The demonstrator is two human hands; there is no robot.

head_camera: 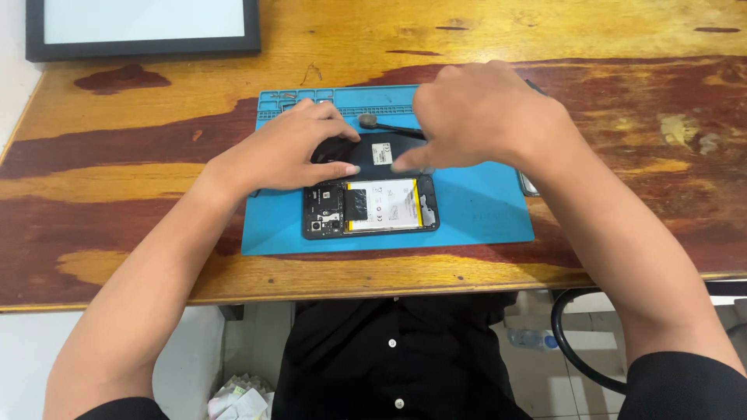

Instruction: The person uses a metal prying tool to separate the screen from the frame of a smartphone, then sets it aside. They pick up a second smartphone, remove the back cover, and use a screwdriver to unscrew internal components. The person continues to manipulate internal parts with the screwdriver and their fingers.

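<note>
1. An opened phone [370, 206] lies flat on a blue mat [482, 210] near the front edge of the wooden bench [117, 155]. Its inside faces up, showing a white-labelled battery [385, 205] and dark circuit parts at its left end.
2. The phone's black back cover [373, 152] lies just behind the phone, touching or nearly touching its far edge, with a small white sticker on it.
3. The left hand [292, 152] rests on the left end of the back cover. Its fingers [331, 169] are loosely curled and pressed onto the cover, not wrapped around it.
4. The right hand [482, 117] hovers over the cover's right end. Its fingers are bent, one fingertip pointing down onto the cover near the sticker; no firm grip shows.
5. A thin dark tool with a round grey tip [369, 121] lies on the mat behind the cover, partly hidden by the right hand.
6. A black-framed white board [144, 27] sits at the far left corner of the bench.
</note>
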